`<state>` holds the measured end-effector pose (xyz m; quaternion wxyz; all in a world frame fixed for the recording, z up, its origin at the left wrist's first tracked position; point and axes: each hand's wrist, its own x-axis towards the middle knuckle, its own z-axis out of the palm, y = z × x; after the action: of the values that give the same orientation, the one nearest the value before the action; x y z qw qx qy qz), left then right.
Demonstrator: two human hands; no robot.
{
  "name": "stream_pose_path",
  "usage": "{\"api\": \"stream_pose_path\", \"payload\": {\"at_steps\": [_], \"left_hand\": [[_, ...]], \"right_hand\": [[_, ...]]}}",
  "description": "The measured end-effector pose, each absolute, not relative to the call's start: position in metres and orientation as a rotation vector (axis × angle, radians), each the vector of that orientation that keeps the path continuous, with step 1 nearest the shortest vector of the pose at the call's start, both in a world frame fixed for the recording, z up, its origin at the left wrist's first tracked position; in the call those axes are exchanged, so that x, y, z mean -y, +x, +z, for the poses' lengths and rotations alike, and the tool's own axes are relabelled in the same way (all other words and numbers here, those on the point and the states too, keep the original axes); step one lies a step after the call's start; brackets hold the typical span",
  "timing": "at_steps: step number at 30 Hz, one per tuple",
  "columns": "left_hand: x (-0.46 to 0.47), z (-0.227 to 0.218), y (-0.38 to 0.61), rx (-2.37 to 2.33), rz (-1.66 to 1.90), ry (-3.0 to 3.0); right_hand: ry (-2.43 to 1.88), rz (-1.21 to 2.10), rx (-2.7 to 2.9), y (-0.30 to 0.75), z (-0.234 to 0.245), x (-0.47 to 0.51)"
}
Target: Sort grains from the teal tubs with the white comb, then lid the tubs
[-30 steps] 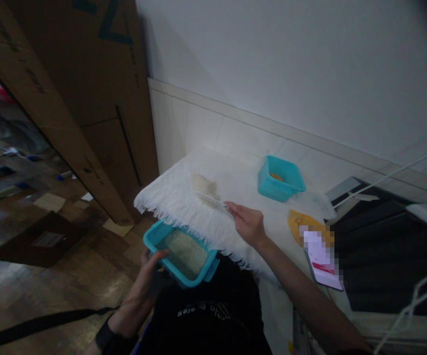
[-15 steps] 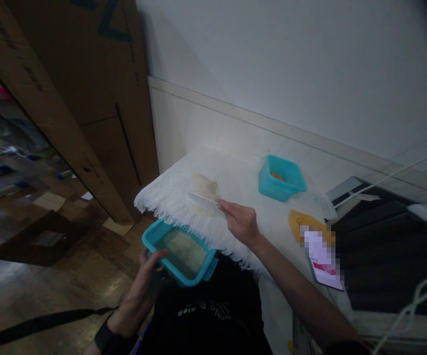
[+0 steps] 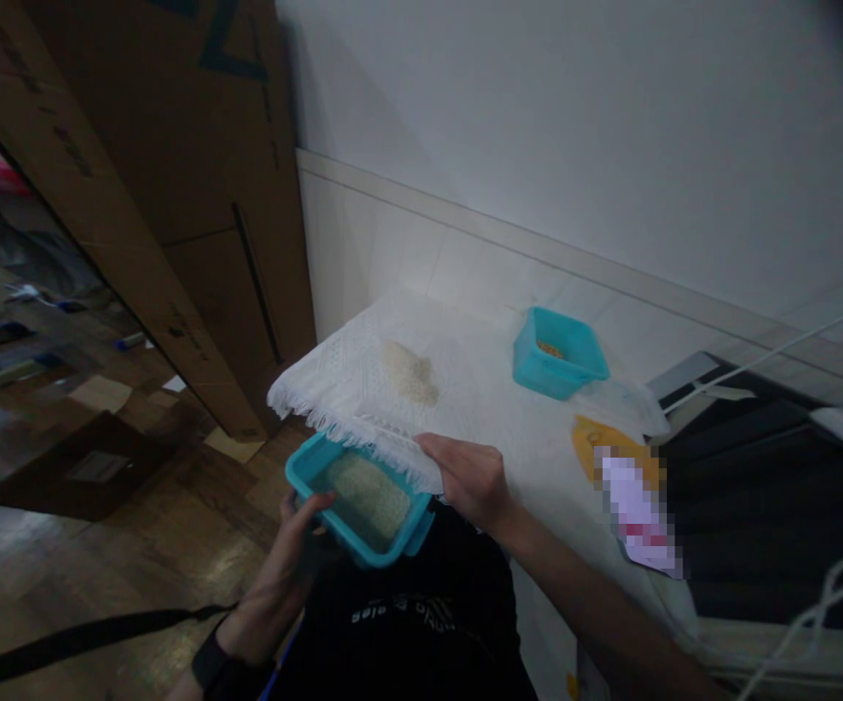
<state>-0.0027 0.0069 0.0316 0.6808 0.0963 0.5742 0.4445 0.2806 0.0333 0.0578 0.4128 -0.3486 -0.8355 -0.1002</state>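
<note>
My left hand (image 3: 301, 535) grips the near left side of a blue plastic tub (image 3: 303, 465), thumb over its rim. Pale grains that look like rice (image 3: 370, 492) cover much of the tub's bottom. The tub sits just under the fringed edge of a white cloth (image 3: 341, 365). At that edge my right hand (image 3: 472, 477) is closed in a pinch on a thin, pale, flat scraper-like piece (image 3: 386, 428), hard to tell from the cloth. A small heap of the same grains (image 3: 411, 373) lies on the cloth beyond it.
A second blue tub (image 3: 553, 375) with brownish grains stands farther back on the cloth. To the right are a yellow item (image 3: 589, 443), a blurred-out phone-like object (image 3: 641, 516) and a black bag-like surface (image 3: 750, 487). A tall cardboard box (image 3: 232, 292) rises at left; a wall stands behind.
My right hand has drawn the flat piece from the grain heap toward me, down to the cloth's fringed edge above the tub. My left hand and the tub have stayed nearly still.
</note>
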Motion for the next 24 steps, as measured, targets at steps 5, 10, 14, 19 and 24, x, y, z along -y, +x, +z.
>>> {"api": "stream_pose_path", "payload": {"at_steps": [5,10,14,19,24], "left_hand": [[-0.007,0.031,-0.005,-1.280,1.013,0.222],[-0.007,0.031,-0.005,-1.295,0.985,0.248],[-0.007,0.032,-0.003,-1.288,0.992,0.251],[-0.005,0.035,-0.002,-1.278,1.009,0.255],[-0.002,0.034,0.000,-1.240,1.012,0.274]], "right_hand": [[-0.898,-0.276,2.030,0.285,0.063,-0.044],[-0.988,-0.273,1.976,0.290,0.063,-0.074],[-0.951,-0.275,2.024,0.285,0.059,-0.070],[-0.921,-0.302,2.088,0.277,0.058,-0.034],[-0.936,-0.257,2.082,0.260,0.061,-0.006]]}}
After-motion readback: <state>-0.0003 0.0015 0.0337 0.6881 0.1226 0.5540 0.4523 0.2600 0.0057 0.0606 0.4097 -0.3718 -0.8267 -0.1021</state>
